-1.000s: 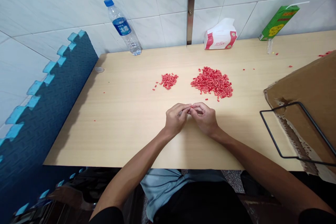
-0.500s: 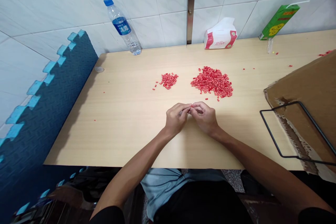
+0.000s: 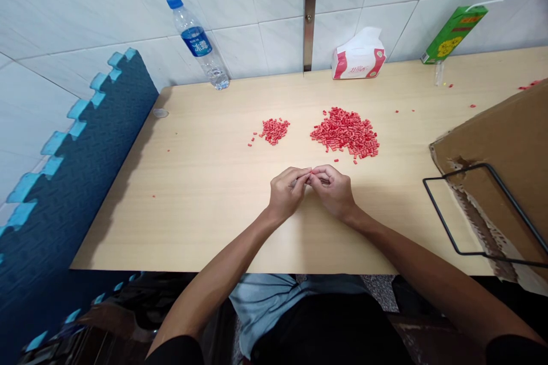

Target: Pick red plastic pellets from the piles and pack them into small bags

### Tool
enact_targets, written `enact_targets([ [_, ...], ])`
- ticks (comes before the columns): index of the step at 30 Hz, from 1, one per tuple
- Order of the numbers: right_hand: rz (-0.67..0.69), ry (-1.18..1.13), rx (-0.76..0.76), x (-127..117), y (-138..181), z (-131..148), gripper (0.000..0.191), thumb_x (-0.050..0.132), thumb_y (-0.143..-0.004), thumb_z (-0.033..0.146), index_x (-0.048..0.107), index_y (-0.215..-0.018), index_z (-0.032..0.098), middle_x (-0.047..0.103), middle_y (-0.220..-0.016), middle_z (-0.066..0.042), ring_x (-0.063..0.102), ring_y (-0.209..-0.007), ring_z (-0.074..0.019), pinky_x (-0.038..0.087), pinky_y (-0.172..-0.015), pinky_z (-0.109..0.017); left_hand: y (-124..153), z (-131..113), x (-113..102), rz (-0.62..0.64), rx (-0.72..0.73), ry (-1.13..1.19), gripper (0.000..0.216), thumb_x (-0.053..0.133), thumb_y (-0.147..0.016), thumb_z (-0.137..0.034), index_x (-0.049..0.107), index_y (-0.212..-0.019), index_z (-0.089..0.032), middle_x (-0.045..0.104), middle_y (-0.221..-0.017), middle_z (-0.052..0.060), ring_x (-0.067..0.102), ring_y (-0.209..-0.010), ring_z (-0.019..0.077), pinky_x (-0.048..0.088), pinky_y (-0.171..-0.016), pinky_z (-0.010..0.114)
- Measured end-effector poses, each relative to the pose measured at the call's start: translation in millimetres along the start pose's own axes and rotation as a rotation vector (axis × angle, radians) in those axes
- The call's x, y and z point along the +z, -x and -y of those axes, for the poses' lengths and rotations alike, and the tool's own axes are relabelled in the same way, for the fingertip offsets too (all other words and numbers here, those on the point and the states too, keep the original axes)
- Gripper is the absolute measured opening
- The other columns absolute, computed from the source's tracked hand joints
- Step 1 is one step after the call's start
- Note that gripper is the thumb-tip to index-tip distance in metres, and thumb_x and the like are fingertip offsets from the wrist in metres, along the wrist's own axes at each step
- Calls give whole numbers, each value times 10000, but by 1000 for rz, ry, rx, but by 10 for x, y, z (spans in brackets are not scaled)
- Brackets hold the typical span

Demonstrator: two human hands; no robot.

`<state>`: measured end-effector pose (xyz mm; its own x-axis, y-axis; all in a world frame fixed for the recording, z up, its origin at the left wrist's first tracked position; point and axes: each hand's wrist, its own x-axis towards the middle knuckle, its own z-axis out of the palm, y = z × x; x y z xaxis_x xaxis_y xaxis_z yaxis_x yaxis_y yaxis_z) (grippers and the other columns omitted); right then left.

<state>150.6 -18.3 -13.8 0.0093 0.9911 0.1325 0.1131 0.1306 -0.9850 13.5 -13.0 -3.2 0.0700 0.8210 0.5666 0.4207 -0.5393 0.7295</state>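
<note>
My left hand (image 3: 286, 189) and my right hand (image 3: 333, 188) meet fingertip to fingertip above the wooden table (image 3: 205, 211). Both are closed in a pinch. A small red piece (image 3: 311, 171) shows between the fingertips, mostly hidden by them, and looks like the short red tubes lying nearby. Just beyond my right hand spreads a large pile of short red tubes (image 3: 346, 134). A smaller pile of the same tubes (image 3: 274, 130) lies to its left, past my left hand.
A water bottle (image 3: 199, 43), a tissue pack (image 3: 358, 63) and a green drink carton (image 3: 454, 34) stand along the tiled wall. On the right are a torn cardboard box (image 3: 496, 165) and a black wire frame (image 3: 449, 228). Blue foam mats (image 3: 98, 148) edge the left side.
The view has shifted very slightly. Both hands keep the same pinch at the same spot, and the piles look unchanged.
</note>
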Motion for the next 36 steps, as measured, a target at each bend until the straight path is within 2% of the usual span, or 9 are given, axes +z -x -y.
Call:
enact_targets([
  [14, -9, 26, -4, -4, -1, 18, 162, 622, -800, 342, 613, -870, 197, 721, -803, -48, 724, -765, -211, 600, -715, -320, 3, 7, 0, 24, -35, 8, 147, 589, -863, -173, 721, -927, -182, 724, -843, 37, 671, -757, 115, 541, -702, 224],
  [36, -37, 71, -22, 11, -3, 66, 150, 605, -796, 333, 614, -855, 195, 725, -793, -47, 719, -737, -202, 593, -698, -308, -3, -5, -5, 48, 2, -34, 180, 557, -882, -165, 709, -977, -184, 722, -865, 39, 668, -777, 112, 541, -714, 222],
])
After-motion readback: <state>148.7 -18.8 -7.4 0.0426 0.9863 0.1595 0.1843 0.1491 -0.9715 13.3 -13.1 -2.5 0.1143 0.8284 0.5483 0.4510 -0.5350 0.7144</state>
